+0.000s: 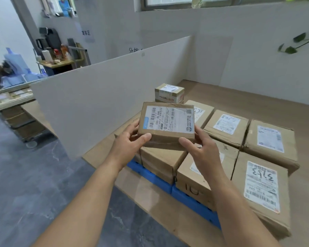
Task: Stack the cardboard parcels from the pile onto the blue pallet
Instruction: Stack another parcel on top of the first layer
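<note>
A: Fig. 1: what do labels a and b mark?
B: a, left hand [130,139]; b, right hand [203,154]. Both bare; bare forearms [89,189] run to the lower frame edge.

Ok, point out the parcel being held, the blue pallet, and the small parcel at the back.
held parcel [168,120], head view, on its white label.
blue pallet [150,175], head view, on its exposed near edge.
small back parcel [169,94], head view, on its near side face.

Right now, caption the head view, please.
Left hand and right hand hold a labelled parcel above boxes on the blue pallet.
</note>
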Demonstrator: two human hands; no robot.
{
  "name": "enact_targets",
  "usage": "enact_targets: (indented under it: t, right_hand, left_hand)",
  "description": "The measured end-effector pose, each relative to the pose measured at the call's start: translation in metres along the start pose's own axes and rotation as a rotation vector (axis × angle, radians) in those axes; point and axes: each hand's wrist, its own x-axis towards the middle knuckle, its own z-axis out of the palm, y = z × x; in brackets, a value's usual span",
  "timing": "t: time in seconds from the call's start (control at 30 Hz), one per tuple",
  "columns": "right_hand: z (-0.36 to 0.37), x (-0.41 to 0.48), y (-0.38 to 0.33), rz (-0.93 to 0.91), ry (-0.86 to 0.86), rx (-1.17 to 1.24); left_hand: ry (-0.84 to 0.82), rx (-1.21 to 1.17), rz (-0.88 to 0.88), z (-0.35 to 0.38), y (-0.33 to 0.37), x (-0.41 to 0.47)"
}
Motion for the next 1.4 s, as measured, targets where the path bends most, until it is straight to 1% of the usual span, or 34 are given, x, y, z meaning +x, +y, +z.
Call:
enact_targets:
  t: [0.17, 0.37, 0.47, 0.57, 0.67, 0.73, 1.07, 1.23, 1.4]
  right_hand:
    - [0.012, 0.028, 0.011, 0.015, 0.062, -0.041]
    - [0.027, 0.049, 0.024, 0.114, 0.105, -0.109]
    - [0.028, 0.059, 0.028, 0.158, 0.147, -0.126]
    - [0.028, 0.069, 0.032, 0.193, 0.224, -0.162]
    - [0.036, 0.080, 0.030, 0.227, 0.291, -0.184]
    - [0.048, 0.091, 0.025, 0.231, 0.316, -0.187]
    - [0.117, 0.174, 0.022, 0.272, 0.279, -0.239]
    - [0.129, 0.199, 0.031, 0.291, 0.286, -0.292]
    - [0.132, 0.207, 0.038, 0.325, 0.291, -0.333]
  left_hand:
    - [-0.047, 0.062, -0.028, 0.003, -0.014, 0.042]
    - [-0.085, 0.119, -0.075, 0.002, -0.036, 0.080]
    - [-0.127, 0.106, -0.037, 0.007, -0.038, 0.101]
    - [-0.211, 0.093, 0.008, 0.013, -0.036, 0.124]
    - [-0.295, 0.100, 0.041, 0.009, -0.039, 0.148]
    - [-0.312, 0.100, 0.046, 0.001, -0.042, 0.168]
    - [-0.352, 0.051, 0.007, -0.039, -0.072, 0.265]
    - [-0.371, 0.037, -0.007, -0.037, -0.087, 0.297]
    - [-0.424, 0.006, -0.048, -0.028, -0.099, 0.314]
